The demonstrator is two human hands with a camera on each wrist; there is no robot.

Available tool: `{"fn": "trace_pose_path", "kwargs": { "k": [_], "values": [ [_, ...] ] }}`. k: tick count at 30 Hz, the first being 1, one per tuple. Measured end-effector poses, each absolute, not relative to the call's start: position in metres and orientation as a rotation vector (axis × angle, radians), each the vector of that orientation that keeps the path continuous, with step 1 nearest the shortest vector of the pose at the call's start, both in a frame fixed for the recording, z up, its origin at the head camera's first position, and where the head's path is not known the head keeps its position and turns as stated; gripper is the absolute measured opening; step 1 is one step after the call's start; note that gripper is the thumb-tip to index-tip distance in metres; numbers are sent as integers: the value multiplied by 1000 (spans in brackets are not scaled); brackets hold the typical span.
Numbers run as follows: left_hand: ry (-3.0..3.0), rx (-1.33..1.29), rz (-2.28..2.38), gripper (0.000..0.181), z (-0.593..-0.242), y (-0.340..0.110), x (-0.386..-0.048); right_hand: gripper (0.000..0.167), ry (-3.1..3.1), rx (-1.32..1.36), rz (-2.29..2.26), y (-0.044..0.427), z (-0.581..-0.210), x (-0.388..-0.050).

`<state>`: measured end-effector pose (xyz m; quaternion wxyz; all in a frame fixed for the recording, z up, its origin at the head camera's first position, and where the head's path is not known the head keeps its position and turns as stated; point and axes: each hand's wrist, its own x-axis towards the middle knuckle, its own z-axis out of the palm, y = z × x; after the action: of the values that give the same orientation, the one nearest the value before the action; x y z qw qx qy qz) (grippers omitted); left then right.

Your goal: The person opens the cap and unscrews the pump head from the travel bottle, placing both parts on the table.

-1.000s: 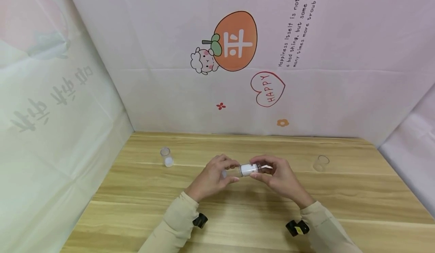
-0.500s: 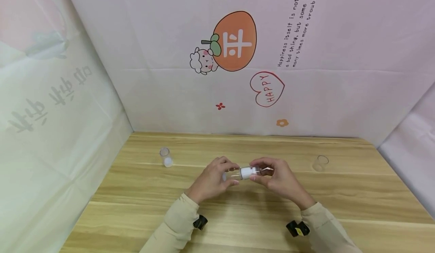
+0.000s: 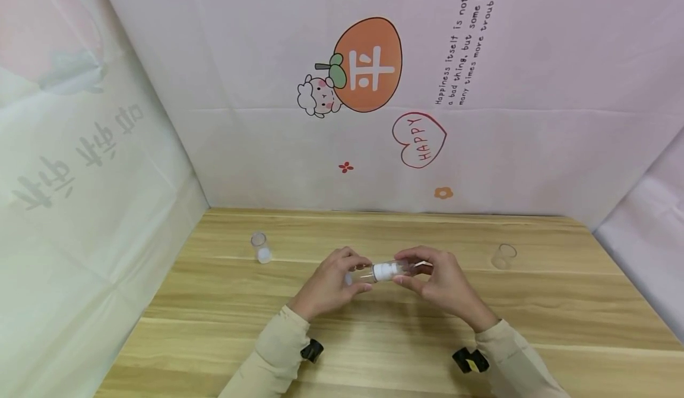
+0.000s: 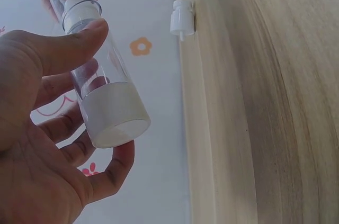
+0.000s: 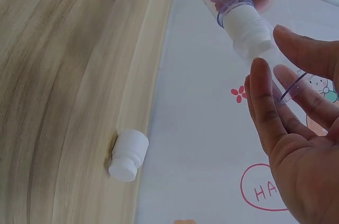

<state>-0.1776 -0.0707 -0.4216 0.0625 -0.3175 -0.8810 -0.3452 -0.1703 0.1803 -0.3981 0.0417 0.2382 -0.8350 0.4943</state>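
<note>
Above the middle of the table, my left hand (image 3: 333,282) grips a clear bottle (image 4: 114,70) with a thick white base, its thumb across the upper wall. A white ridged pump collar (image 5: 246,25) sits at the bottle's mouth. My right hand (image 3: 440,276) pinches the clear, white-cored top end (image 5: 265,49) between thumb and fingertips. A clear round rim (image 5: 294,87) shows among the right fingers. Bottle and top lie in one line, nearly level in the head view. Whether the two parts are joined I cannot tell.
A small clear container with a white bottom (image 3: 262,248) stands at the left on the wooden table (image 3: 374,350). A pale, see-through piece (image 3: 504,257) is at the right. Both wrist views show a white pump-like piece (image 4: 183,18) near the table's back edge, before the printed cloth (image 3: 267,119).
My left hand has shifted slightly left with the bottle. More of the white collar's stepped shape shows beside my right fingers, which have stayed nearly in place.
</note>
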Motion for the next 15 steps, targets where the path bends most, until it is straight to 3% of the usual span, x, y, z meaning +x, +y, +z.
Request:
{"fn": "trace_pose_path", "kwargs": {
  "k": [15],
  "values": [
    [-2677, -925, -1051, 35, -423, -75, -176, 34, -2545, 706, 1473, 185, -400, -169]
  ]
}}
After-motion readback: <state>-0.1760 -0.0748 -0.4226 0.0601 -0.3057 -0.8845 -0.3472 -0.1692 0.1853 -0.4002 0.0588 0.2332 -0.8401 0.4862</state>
